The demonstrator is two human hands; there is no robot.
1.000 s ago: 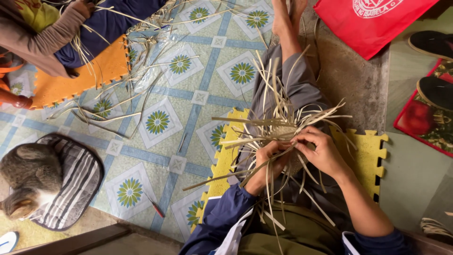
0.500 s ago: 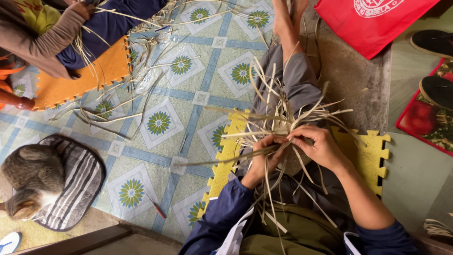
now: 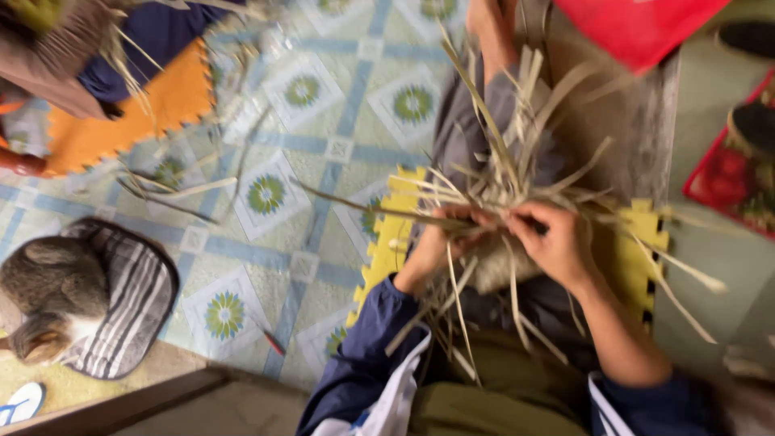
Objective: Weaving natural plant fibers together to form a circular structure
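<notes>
Presently, left hand [image 3: 432, 242] and right hand [image 3: 553, 242]: fingers clamped on pale dried woven straw strips [image 3: 500, 186]. Yellow foam puzzle mat [image 3: 387, 242] lies beneath.

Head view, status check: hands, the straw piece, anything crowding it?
Left hand and right hand both gripping the woven straw piece on the lap. Loose strips fan outward. Picture blurred. Cat on striped mat, well apart.

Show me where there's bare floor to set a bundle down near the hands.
Bare patterned tile lies between the yellow mat and the striped cushion. It is crowded around both hands, left hand and right hand, where straw strips fan out, and loose strips litter the orange mat.
</notes>
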